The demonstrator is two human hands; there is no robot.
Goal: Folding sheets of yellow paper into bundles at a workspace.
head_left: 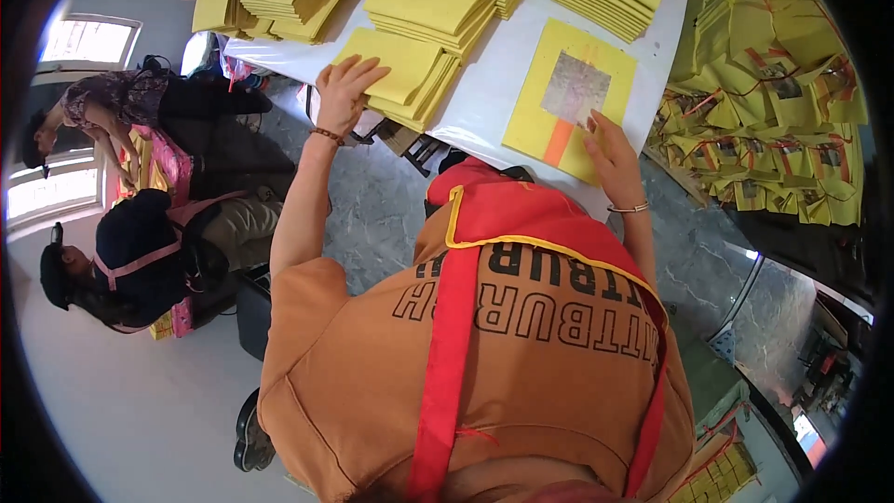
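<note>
My left hand [346,93] lies with fingers stretched out on the left edge of a folded yellow paper stack [405,68] at the table's front edge. Flat on the table to the right is a yellow paper piece [527,101] bearing a silvery-grey rectangle [577,84] and an orange strip [558,142]. My right hand [611,154] rests over its lower right side, fingers apart and fingertips by the grey rectangle. Neither hand grips anything that shows.
More yellow paper stacks [430,2] cover the far side of the white-topped table [477,112]. Tied yellow bundles [759,154] are piled at right. At left, two people [140,256] work by a pink-covered surface [182,168]. A dark bin [250,312] stands left of me.
</note>
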